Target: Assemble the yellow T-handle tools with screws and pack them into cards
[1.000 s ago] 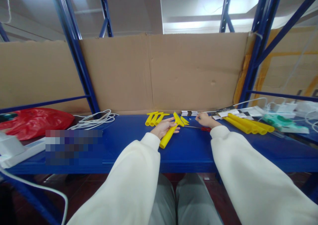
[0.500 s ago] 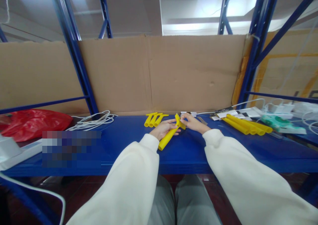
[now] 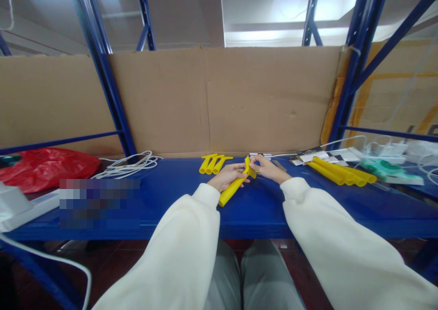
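Observation:
My left hand [image 3: 227,176] is wrapped round a yellow tube with a crosspiece at its far end [image 3: 230,193], like a T-shaped handle. The tube slants over the blue table, its round open end towards me. At the crosspiece, my right hand [image 3: 265,167] has its thumb and fingers pinched together. Anything small between those fingertips is too hidden to make out. Three similar yellow T-shaped tubes [image 3: 212,165] lie side by side just beyond my left hand. To the right of my right hand lie several plain yellow tubes [image 3: 337,173].
The blue table [image 3: 178,205] has a cardboard panel [image 3: 219,100] behind it and blue metal posts at both sides. Coiled white cable [image 3: 137,165], a red bag [image 3: 51,169] and a white power strip [image 3: 34,213] lie left. Green-and-white packaging [image 3: 386,169] lies right.
Both hands stay nearly in place on the tube. My right fingers shift slightly at the crosspiece. The camera view moves a little.

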The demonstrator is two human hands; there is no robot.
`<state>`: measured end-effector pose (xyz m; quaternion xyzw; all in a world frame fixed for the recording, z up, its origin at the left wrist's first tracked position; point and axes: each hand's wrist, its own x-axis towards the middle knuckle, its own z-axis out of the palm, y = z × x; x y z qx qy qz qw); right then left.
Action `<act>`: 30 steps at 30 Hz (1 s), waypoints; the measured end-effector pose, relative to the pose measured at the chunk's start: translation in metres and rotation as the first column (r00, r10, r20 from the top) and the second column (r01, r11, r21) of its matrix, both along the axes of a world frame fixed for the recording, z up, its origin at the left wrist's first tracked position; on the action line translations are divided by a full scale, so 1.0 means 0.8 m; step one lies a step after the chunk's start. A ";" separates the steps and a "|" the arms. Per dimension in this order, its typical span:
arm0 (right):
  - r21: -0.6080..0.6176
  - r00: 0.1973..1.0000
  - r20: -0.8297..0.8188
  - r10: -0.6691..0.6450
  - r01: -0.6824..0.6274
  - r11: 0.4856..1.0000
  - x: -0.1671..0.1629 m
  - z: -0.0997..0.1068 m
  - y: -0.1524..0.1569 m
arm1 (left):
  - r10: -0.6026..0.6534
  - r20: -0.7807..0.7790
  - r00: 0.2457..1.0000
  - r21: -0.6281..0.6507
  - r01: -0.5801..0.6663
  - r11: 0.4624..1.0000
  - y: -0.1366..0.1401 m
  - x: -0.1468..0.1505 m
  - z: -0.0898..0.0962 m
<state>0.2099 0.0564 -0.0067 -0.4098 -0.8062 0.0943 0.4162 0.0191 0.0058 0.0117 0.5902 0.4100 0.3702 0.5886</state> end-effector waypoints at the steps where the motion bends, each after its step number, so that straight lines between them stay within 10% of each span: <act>1: 0.002 1.000 -0.010 -0.006 0.006 1.000 0.000 -0.001 0.001 | 0.000 -0.003 1.000 0.007 0.000 1.000 0.000 0.000 0.000; 30: -0.126 0.986 -0.136 0.100 -0.117 0.985 0.004 -0.012 0.001 | 0.009 -0.131 0.991 0.141 0.010 0.990 -0.008 -0.004 0.003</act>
